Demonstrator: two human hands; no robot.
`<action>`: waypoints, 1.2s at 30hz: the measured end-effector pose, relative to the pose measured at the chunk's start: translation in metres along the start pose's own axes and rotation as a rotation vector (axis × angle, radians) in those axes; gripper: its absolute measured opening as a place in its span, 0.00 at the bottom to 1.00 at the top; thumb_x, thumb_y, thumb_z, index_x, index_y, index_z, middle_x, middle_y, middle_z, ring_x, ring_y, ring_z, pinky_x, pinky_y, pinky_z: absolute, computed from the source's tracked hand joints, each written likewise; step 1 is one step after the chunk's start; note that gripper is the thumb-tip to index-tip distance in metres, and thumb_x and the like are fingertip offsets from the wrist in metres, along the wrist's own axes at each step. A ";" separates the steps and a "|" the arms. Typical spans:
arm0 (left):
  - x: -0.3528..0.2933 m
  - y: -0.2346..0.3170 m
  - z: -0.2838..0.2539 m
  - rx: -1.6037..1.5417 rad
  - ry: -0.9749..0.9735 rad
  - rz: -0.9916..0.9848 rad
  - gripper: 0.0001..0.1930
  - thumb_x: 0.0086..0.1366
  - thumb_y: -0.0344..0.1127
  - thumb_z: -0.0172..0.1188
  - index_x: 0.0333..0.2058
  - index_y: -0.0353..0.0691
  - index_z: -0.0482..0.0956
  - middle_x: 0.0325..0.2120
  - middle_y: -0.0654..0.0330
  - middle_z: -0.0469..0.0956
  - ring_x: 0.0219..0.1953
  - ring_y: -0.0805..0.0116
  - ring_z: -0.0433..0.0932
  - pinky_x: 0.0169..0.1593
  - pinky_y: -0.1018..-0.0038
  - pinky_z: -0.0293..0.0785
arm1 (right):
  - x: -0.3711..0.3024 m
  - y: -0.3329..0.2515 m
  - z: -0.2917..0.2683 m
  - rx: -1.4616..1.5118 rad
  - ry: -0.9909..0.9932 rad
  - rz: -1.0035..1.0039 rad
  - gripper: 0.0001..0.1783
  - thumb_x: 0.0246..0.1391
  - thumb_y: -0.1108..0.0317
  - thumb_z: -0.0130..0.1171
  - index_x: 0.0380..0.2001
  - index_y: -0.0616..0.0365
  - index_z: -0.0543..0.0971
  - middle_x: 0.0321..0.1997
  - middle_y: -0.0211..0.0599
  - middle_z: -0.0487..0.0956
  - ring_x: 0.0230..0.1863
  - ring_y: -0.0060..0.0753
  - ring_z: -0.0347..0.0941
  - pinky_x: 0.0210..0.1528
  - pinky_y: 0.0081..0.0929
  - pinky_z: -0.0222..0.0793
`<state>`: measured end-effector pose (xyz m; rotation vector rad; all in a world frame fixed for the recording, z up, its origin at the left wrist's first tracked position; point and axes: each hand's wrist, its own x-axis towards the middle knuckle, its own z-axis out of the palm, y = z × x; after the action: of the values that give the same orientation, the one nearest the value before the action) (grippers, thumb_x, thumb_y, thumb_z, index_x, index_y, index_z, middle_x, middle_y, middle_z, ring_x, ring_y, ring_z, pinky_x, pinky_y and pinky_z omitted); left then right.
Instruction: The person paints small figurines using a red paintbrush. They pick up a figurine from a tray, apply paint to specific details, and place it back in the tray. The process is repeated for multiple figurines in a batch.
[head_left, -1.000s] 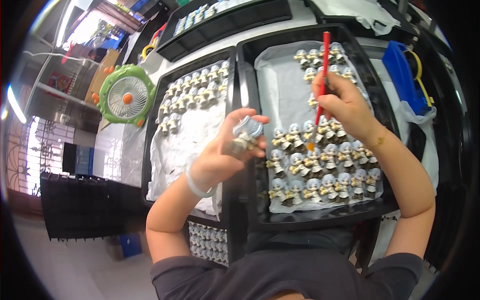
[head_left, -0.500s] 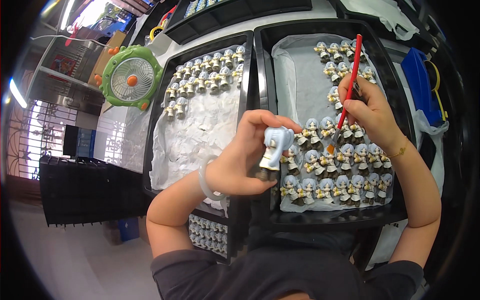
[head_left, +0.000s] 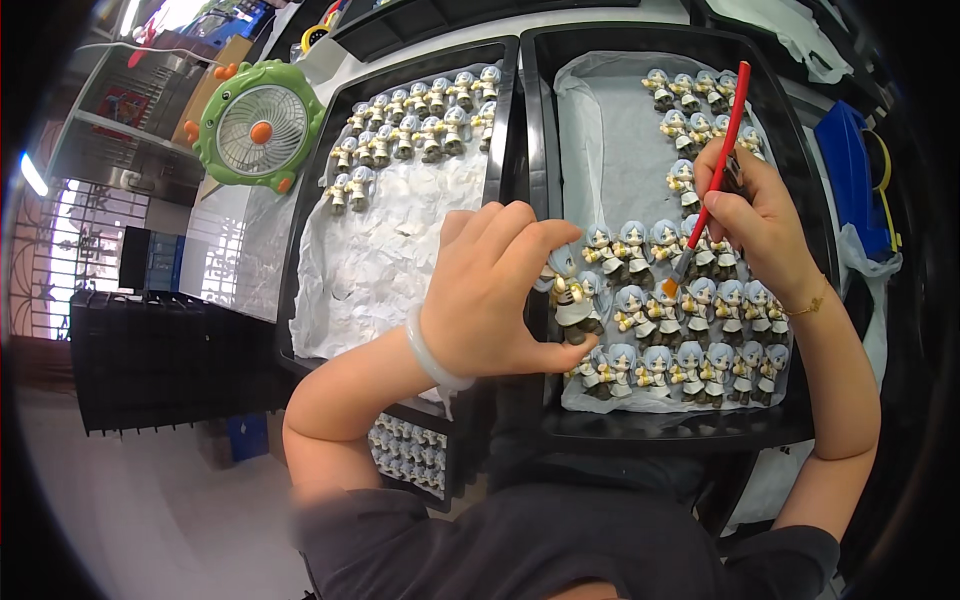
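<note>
My left hand (head_left: 490, 290) grips a small figurine (head_left: 575, 305) from head to feet between thumb and forefinger. The figurine has pale blue hair, a white outfit and dark brown boots, and its front with yellow details faces up. In my right hand (head_left: 750, 210) is a paintbrush (head_left: 714, 170) with a red handle, slanting down to orange bristles over the rows of figurines. A small dark object (head_left: 735, 176) shows at those fingers, too covered to name. Below both hands lies a black tray (head_left: 540, 130), lined with paper and holding several rows of like figurines (head_left: 700, 305).
Left of it, another black tray (head_left: 297, 270) holds figurines at its far end on crumpled white paper (head_left: 370, 270). A green fan (head_left: 262, 125) stands beyond its left side. A blue object with a yellow band (head_left: 850, 180) lies at the right. Below is a lower tray of figurines (head_left: 410, 455).
The figurine in my left hand has turned from its side and back to its front and moved right and slightly down over the right tray. My right hand has shifted slightly right.
</note>
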<state>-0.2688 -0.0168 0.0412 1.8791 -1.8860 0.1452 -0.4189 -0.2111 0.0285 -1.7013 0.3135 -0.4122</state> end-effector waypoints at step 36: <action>-0.040 -0.204 -0.021 0.610 -0.481 -0.581 0.38 0.34 0.40 0.66 0.49 0.50 0.63 0.49 0.59 0.62 0.54 0.57 0.58 0.54 0.60 0.56 | 0.000 0.012 0.002 -0.077 -0.142 0.029 0.02 0.41 0.74 0.45 0.23 0.60 0.66 0.19 0.26 0.65 0.18 0.15 0.60 0.21 0.15 0.59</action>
<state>-0.0682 0.0173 -0.0068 3.0316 -1.5718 0.0827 -0.4177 -0.2117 0.0165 -1.7896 0.2520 -0.2593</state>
